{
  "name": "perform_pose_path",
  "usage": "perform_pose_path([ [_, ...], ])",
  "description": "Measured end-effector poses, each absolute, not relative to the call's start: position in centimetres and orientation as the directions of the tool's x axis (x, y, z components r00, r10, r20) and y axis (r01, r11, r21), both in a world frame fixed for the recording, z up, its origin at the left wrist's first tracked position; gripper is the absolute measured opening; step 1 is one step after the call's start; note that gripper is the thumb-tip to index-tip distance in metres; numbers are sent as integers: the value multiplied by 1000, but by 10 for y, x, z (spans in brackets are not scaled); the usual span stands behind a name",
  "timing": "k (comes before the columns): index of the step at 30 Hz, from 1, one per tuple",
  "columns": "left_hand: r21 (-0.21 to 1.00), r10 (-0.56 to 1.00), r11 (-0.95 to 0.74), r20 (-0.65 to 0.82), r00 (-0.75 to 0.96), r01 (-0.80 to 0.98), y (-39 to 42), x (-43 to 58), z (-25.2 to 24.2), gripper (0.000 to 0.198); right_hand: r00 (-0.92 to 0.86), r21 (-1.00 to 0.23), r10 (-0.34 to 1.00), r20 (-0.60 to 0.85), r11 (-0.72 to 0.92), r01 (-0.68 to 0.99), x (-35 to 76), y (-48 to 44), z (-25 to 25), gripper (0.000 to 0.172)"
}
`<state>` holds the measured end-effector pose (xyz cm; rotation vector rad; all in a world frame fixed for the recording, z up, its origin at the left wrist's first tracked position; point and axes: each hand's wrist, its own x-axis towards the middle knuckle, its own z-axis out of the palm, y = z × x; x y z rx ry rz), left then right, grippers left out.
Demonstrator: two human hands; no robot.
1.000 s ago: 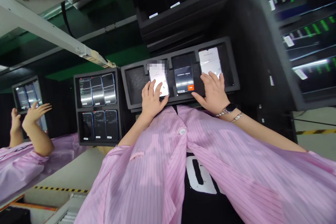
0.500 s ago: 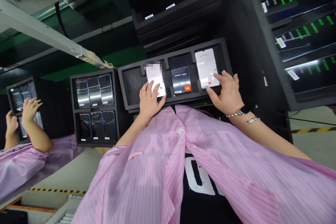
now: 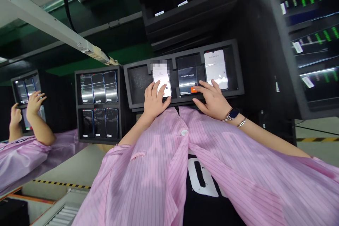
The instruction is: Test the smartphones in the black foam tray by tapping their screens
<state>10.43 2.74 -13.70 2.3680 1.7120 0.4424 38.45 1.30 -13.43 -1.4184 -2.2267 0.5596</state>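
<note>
Mid-frame, the dark-screened phone [image 3: 186, 69], long axis running up-frame, lies up-left of your nearer right hand [image 3: 214, 102], loosely spread, perhaps touching its orange button [image 3: 192, 90].

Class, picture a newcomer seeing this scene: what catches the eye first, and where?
Most striking are the left white-screen phone, partly under the left hand, and the right white-screen phone, in the rightmost compartment of the dark tray. Between them, an orange button stands out on the darker phone, at a fingertip of the right hand.
</note>
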Motion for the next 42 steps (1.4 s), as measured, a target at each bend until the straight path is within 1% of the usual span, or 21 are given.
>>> perform_pose_path([
  [3,311,942,-333,155,299,890,27,104,-140,52,-372,-551,909,189,412,726,381,22,-127,44],
  [6,310,941,-335,161,298,890,27,103,-142,52,-355,-556,916,187,397,730,375,33,-125,45],
  [10,298,942,-333,154,299,895,26,103,-143,51,-343,-543,921,184,386,745,367,40,-133,47],
  [14,287,939,-338,165,301,897,26,104,-143,51,-359,-502,911,200,410,761,361,40,-142,45],
  [16,293,943,-328,147,297,898,26,104,-142,50,-359,-483,913,193,407,775,360,39,-143,49],
  [20,307,944,-328,136,300,893,26,103,-142,49,-321,-472,931,172,364,803,358,40,-144,64],
  [22,308,943,-331,140,302,892,26,103,-142,49,-311,-471,940,142,341,814,356,43,-145,68],
  [25,303,940,-336,161,300,892,26,104,-142,49,-311,-484,943,120,329,811,356,45,-144,61],
  [28,305,943,-328,163,290,894,26,104,-143,49,-312,-497,938,151,345,796,361,41,-140,49],
  [31,313,946,-322,150,288,893,26,103,-142,49,-322,-485,932,168,362,796,374,28,-137,43],
  [34,315,942,-331,163,293,889,27,102,-142,49,-301,-455,940,162,342,822,395,14,-137,44],
  [38,326,938,-342,177,299,881,30,101,-142,48,-204,-408,962,180,261,875,429,1,-145,51],
  [42,312,930,-360,193,312,879,31,102,-142,47,-124,-429,971,206,203,880,451,-1,-157,59],
])
